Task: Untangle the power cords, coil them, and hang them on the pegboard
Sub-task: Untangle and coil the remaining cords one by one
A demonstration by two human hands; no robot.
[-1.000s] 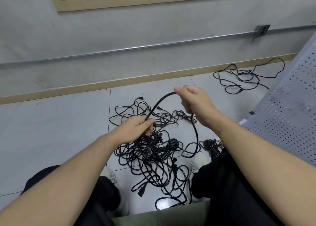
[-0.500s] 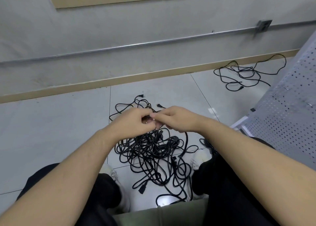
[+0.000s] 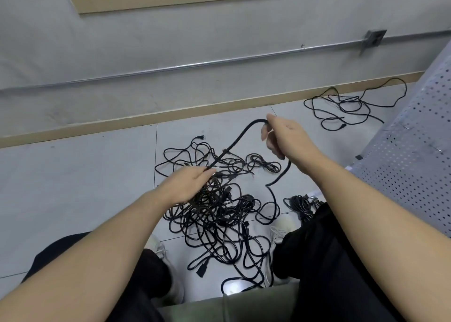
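Head view. The person is seated above a grey tiled floor (image 3: 73, 187), with both forearms reaching forward and down. The left hand (image 3: 188, 184) is lowered over the top of the tangled pile of black power cords (image 3: 219, 214); its fingers are curled around one end of a raised cord section (image 3: 238, 140) and hold it just above the pile. The right hand (image 3: 285, 136) is held higher and further forward, gripping the same cord at the top of its arc, fingers closed round it. From the left hand the cord rises diagonally to the right hand, bends over it, then drops behind the right wrist and runs back down into the pile.

The pile lies on the floor between the person's two light-coloured shoes (image 3: 280, 226), with a loose plug (image 3: 201, 270) at its near edge and a pronged plug (image 3: 200, 137) at its far edge. A second, smaller cord bundle (image 3: 346, 107) lies well apart, near the beige skirting board (image 3: 146, 116). A small dark coil (image 3: 301, 203) rests just beside the right knee. The perforated grey pegboard (image 3: 415, 151) stands at the right edge. A metal conduit (image 3: 195, 65) runs along the wall.
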